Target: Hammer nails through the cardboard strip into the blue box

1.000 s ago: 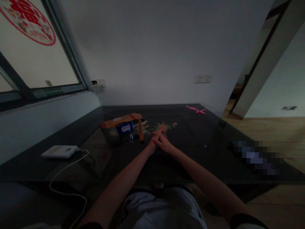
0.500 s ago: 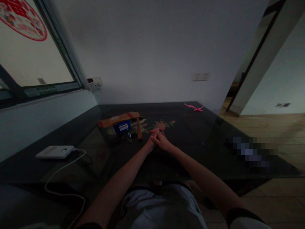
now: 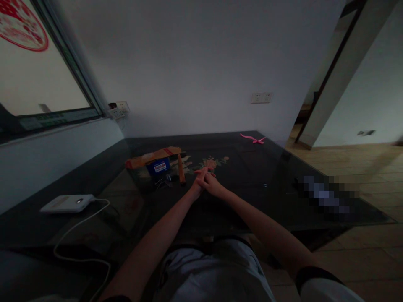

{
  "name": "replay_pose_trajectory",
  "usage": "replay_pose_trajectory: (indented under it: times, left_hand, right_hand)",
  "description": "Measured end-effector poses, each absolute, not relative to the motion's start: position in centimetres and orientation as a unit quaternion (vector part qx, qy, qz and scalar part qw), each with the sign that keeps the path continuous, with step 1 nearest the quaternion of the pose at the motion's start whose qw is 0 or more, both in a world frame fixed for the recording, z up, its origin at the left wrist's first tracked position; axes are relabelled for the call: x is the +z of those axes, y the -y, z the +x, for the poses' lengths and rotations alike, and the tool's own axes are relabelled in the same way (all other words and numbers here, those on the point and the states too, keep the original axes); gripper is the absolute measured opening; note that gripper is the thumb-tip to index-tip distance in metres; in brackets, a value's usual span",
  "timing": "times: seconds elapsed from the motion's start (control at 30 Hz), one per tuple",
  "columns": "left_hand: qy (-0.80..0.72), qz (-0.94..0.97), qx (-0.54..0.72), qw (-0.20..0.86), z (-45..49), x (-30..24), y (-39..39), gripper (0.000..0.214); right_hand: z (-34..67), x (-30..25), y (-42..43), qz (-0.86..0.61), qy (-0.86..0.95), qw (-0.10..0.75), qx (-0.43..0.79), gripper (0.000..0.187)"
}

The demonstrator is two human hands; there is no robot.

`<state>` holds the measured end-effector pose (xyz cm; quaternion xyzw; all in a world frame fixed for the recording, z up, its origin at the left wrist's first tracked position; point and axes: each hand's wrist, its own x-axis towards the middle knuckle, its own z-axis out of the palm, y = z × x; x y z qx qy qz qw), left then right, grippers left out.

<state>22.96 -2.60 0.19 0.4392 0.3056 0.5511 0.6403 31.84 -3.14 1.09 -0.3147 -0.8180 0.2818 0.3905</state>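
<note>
My left hand (image 3: 198,185) and my right hand (image 3: 213,187) meet over the dark glass table (image 3: 252,167). Their fingers are pressed together and point away from me. A thin pink strip (image 3: 199,170) seems to cross the fingertips, but it is too small and dim to be sure. Just left of the hands lie an orange stick (image 3: 181,174) and some small metal clips (image 3: 163,181). Behind those are a blue box (image 3: 158,167) and an orange-brown packet (image 3: 154,155).
A pink ribbon bow (image 3: 253,139) lies at the table's far right corner. A white device (image 3: 67,203) with a white cable (image 3: 78,226) sits at the left. A blurred-out object (image 3: 327,195) lies near the right edge. A window is at the left, a doorway at the right.
The hands stay joined in the same place on the table. The view has drifted slightly, so everything sits a little further left and higher in the picture.
</note>
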Motion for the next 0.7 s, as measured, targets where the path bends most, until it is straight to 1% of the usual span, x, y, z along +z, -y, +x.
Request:
replay_pose_trajectory:
  times: [0.13,0.23,0.37,0.7]
  left_hand:
    - [-0.305,0.44,0.557,0.635,22.92,0.11,2.52,0.033]
    - [-0.316,0.45,0.547,0.632,22.9,0.2,2.64,0.035]
    - [-0.328,0.447,0.551,0.623,22.99,0.49,3.0,0.037]
    - [-0.31,0.431,0.554,0.641,22.98,0.59,2.84,0.034]
  right_hand:
    - [31.85,1.22,3.21,-0.315,0.817,0.392,0.283,0.042]
    - [31.89,1.23,3.23,-0.316,0.815,0.394,0.283,0.04]
    - [31.95,1.25,3.3,-0.319,0.819,0.386,0.28,0.042]
    - [31.95,1.21,3.27,-0.313,0.817,0.392,0.284,0.04]
